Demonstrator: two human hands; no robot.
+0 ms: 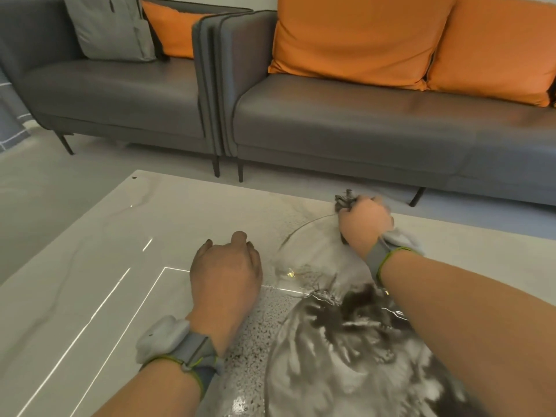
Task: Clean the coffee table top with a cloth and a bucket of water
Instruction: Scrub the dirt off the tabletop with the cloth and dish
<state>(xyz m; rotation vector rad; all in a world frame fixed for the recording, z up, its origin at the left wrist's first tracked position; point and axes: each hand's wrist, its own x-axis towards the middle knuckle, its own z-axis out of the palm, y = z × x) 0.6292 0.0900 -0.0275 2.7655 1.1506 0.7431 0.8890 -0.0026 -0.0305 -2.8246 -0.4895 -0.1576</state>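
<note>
While two grey sofas (376, 121) fill the far side of the room, with orange cushions (361, 37) and one grey cushion (111, 28) leaning against their backs, the pale marble counter (90, 242) spreads across the lower half of the view. Wet streaks and a dark, foamy smear (346, 341) cover its near right part, partly hidden under the right forearm. The right arm reaches forward across this wet patch, and the right hand (364, 224) is clenched around a dark cloth (346, 200), pressing it on the counter near the far edge; only a ragged tuft of the cloth shows beyond the fingers, and the picture there is blurred. The left hand (225, 272) rests knuckles-up on the dry part of the counter, fingers curled under and grasping nothing. Each wrist wears a grey band (192, 347) with a small grey device. Thin bright reflections (120, 290) line the counter's left side.
</note>
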